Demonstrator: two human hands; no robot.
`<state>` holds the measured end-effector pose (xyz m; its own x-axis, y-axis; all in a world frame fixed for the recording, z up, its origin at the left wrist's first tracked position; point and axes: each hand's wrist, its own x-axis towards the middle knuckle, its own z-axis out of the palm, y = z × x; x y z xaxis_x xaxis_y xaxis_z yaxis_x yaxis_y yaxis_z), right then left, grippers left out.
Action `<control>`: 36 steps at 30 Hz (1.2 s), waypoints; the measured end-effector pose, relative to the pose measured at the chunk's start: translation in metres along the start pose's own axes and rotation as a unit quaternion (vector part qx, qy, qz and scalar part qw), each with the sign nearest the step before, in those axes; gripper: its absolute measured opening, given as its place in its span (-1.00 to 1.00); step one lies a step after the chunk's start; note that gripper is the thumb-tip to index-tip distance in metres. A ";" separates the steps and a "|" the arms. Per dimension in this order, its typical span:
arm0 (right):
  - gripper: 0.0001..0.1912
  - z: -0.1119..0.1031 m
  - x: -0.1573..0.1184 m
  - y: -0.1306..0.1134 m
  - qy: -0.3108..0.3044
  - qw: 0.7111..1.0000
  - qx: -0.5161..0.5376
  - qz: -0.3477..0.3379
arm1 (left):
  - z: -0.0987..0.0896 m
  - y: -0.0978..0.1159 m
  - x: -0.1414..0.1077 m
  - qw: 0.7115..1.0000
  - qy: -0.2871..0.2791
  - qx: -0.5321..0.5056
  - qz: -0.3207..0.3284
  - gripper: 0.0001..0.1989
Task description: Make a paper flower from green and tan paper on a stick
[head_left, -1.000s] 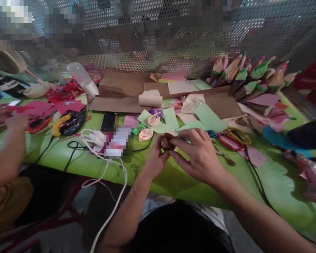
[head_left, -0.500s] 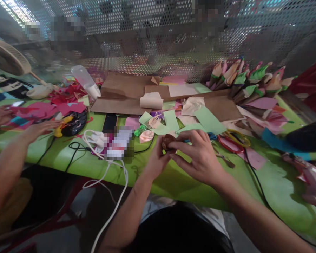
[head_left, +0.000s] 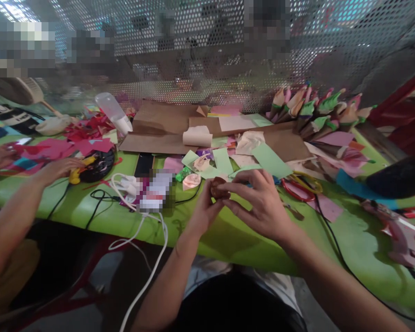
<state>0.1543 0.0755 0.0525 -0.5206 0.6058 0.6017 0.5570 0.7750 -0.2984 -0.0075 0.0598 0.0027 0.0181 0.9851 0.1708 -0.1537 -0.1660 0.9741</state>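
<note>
A small brown rolled piece (head_left: 219, 188) is between my hands above the front part of the green table. My left hand (head_left: 204, 210) is wrapped round its left side and underside. The thumb and fingers of my right hand (head_left: 257, 203) pinch its right side. Beyond my hands lie light green paper pieces (head_left: 270, 159) and a pale pink paper rosette (head_left: 191, 181). Red-handled scissors (head_left: 298, 191) rest to the right of my right hand.
A power strip with white plugs (head_left: 131, 189) and a phone (head_left: 156, 191) sit left. At far left, a person's hand (head_left: 60, 168) touches a yellow tool. Brown paper (head_left: 162, 120) lies behind, paper cones (head_left: 318, 108) back right, a pink glue gun (head_left: 399, 235) at right.
The view has shifted slightly, bringing more of the glue gun into sight. My hands keep nearly the same hold on the brown piece, with small finger movements.
</note>
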 end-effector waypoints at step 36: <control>-0.84 0.006 -0.004 0.013 0.000 0.998 -0.011 -0.056 | 0.003 0.004 -0.005 0.999 0.011 0.034 -0.028 -0.67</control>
<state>0.1593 0.0842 0.0420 -0.5801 0.5157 0.6306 0.5094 0.8337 -0.2132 -0.0050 0.0537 0.0064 0.0032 0.9937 0.1123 -0.0863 -0.1116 0.9900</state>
